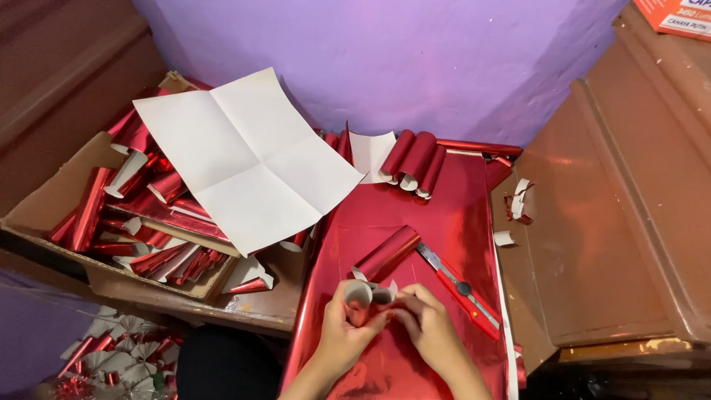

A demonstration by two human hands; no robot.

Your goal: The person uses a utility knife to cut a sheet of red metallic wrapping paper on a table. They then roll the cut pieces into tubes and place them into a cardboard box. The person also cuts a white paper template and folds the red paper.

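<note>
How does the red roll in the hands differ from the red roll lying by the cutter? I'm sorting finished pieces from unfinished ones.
The roll in the hands is gripped by the left hand and right hand, end toward the camera, showing its open grey inside; the roll by the cutter lies untouched on its side on the red sheet. The held one has cut, folded tabs at its end; the other's end looks plain. Both are shiny red foil tubes.

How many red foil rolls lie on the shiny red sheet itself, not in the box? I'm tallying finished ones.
5: three side by side at the sheet's far edge, one beside the red cutter, one in the left hand. More may be hidden.
</note>
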